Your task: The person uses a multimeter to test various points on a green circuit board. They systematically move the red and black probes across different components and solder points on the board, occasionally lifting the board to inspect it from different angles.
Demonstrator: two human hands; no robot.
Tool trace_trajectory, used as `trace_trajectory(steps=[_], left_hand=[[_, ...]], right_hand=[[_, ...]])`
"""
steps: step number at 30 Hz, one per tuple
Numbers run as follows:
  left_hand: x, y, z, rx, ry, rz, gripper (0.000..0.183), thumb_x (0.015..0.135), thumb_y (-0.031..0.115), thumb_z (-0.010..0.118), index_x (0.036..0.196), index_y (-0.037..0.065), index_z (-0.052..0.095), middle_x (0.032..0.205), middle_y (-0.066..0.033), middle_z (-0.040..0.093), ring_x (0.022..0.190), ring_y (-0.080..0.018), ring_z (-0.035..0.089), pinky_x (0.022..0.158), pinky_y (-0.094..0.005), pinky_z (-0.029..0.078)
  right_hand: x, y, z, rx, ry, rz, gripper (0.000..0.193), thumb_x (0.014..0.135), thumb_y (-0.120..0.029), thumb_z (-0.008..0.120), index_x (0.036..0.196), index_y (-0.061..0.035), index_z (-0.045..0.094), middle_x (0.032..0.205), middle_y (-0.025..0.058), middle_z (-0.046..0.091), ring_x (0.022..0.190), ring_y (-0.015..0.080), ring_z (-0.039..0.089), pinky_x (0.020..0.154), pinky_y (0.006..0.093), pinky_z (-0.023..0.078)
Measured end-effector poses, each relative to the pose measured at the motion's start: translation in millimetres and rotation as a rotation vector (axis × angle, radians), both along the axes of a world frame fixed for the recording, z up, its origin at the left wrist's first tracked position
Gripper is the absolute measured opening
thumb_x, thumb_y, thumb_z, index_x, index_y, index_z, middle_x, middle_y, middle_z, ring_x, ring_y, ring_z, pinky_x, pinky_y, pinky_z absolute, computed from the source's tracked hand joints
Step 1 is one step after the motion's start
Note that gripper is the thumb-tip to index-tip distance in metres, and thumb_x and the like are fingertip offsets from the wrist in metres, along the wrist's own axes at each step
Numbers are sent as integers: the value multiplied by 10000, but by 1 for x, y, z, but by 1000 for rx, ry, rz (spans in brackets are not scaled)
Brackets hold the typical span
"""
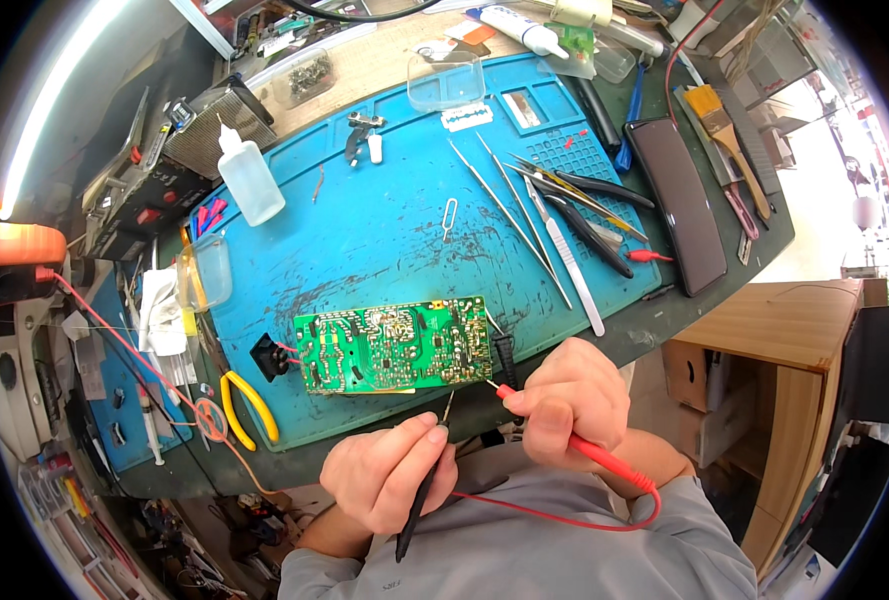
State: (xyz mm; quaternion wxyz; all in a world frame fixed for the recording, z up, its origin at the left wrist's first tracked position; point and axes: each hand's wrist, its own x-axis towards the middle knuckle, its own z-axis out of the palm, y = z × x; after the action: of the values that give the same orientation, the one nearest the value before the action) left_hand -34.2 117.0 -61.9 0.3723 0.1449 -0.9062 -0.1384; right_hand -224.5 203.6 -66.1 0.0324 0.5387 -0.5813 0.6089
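Observation:
A green circuit board lies solder side up at the near edge of the blue work mat. A black socket is wired to its left end, and a black cable runs by its right end. In my left hand is a black test probe, closed between the fingers, its tip just below the board's near edge. My right hand grips a red test probe, whose tip points at the board's lower right corner; whether it touches I cannot tell. Its red lead loops across my lap.
Right of the board lie tweezers, a scalpel handle, black-handled pliers and a dark phone. At left are yellow-handled pliers, a squeeze bottle and a clear box. A SIM pin rests mid-mat.

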Motion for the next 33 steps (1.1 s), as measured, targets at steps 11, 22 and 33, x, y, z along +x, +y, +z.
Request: trace_trajectory(steps=[11,22,33], left_hand=[[0,-2,-2,-10,17,-18,250,813,104,749,1048,35,698,971,-119,738,688,-213,689,563,-300,515],[-3,-4,-4,-7,73,-15,228,782,96,762,1001,36,740,959,-95,753,646,-154,658,530,-248,478],[-3,-4,-8,-9,109,-5,214,786,110,763,990,47,769,966,-77,762,639,-122,653,530,-220,463]], right_hand=[[-1,-1,1,44,22,0,111,848,-35,712,744,-55,680,644,33,610,502,178,522,461,297,393],[0,-3,4,71,31,6,120,865,-44,715,748,-53,685,639,34,619,499,176,528,457,294,393],[-2,-1,4,97,40,42,84,880,-74,726,802,-46,712,668,38,637,518,180,551,478,298,416]])
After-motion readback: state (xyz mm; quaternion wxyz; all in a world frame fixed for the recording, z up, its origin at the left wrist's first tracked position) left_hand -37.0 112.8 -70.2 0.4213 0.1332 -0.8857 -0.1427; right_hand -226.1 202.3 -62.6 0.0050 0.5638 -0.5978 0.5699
